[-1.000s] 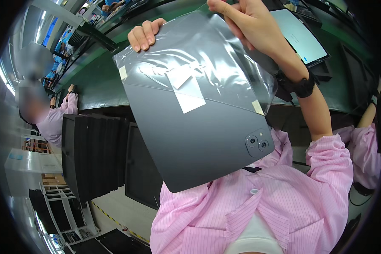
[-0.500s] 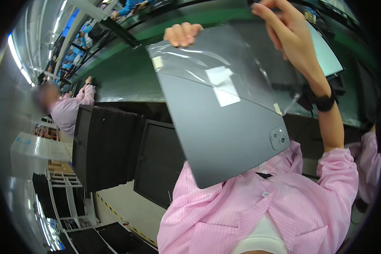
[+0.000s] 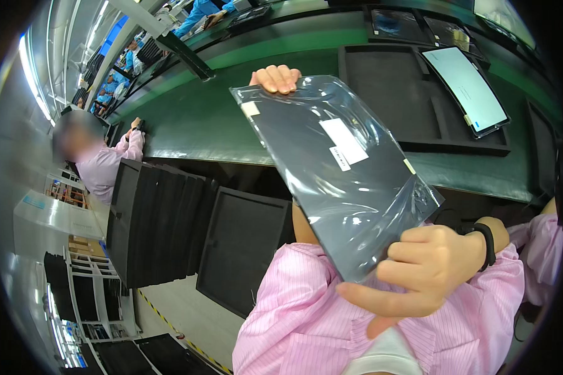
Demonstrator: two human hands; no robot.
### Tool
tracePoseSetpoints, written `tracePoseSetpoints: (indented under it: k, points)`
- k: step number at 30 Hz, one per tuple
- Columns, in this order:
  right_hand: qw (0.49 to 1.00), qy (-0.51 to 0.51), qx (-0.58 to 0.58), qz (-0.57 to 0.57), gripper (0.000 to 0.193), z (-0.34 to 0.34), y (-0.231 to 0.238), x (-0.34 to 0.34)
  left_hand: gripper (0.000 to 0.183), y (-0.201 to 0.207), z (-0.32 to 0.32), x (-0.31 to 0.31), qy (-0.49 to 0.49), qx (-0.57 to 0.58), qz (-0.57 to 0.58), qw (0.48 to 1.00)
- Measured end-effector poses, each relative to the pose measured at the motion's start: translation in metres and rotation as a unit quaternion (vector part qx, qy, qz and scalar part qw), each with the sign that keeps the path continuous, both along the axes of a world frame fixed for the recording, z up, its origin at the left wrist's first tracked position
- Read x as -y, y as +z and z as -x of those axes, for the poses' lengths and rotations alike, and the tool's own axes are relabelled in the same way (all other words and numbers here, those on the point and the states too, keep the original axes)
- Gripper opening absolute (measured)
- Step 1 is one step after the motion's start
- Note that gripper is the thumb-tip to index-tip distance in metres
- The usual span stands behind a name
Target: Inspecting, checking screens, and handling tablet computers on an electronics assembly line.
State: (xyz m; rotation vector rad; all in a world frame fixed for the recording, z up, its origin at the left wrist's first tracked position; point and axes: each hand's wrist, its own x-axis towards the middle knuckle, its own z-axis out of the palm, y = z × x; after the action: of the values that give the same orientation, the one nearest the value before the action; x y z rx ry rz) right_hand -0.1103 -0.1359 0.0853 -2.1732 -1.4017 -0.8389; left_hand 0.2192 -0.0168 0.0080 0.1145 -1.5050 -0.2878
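A green desk [image 3: 194,119] runs across the scene, bending toward the rim. Below it spreads the person's pink striped shirt [image 3: 306,312]. To the left stands a stack of black trays [image 3: 159,219], and just beside it one separate black tray [image 3: 239,244] stands tilted. On the desk, to the right, lies a black foam tray [image 3: 388,81] with recessed compartments.

The dark grey tablet [image 3: 300,150] is held up in front of the shirt, tilted, near the desk's front edge and apart from its top. Clear film [image 3: 356,219] lies over its face, glossy and creased toward the lower end. A smaller-looking tablet with a lit pale screen [image 3: 466,90] rests slantwise on the foam tray's right part.

The right hand [image 3: 419,269] is curled against the film at the tablet's lower end; whether it pinches the film or only presses it, I cannot tell. The left hand [image 3: 275,79] grasps the tablet's upper edge, fingers folded over it, its forearm partly hidden behind.

A white label [image 3: 344,139] shows mid-tablet, a dark wristband [image 3: 485,245] circles the right wrist, and a pale tab [image 3: 250,109] sits near the tablet's upper left corner.
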Motion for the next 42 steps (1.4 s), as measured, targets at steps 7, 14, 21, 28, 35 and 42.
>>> tracePoseSetpoints:
  k: [7,14,21,28,35,42]
  points:
    - [0.96,-0.171,-0.162,-0.148,0.018,-0.021,-0.002,0.047,0.018,-0.007,-0.008,-0.012,0.007,-0.005,0.029,1.0]
    - [0.93,-0.058,-0.212,-0.294,0.018,-0.013,-0.026,0.062,0.012,-0.043,-0.01,-0.02,0.032,-0.067,0.081,0.994]
    - [0.851,0.03,-0.231,-0.47,0.032,-0.029,-0.059,0.021,0.015,-0.081,-0.01,-0.022,-0.001,-0.122,0.047,0.991]
    - [0.854,0.025,-0.223,-0.47,0.024,-0.031,-0.069,0.024,0.016,-0.091,0.001,-0.021,0.028,-0.148,0.053,0.987]
    - [0.813,0.031,-0.232,-0.533,0.027,-0.035,-0.069,0.023,0.022,-0.095,0.011,-0.02,0.041,-0.188,0.032,0.981]
    - [0.837,0.032,-0.229,-0.497,0.034,-0.033,-0.072,0.021,0.018,-0.105,0.016,-0.015,0.031,-0.199,0.005,0.98]
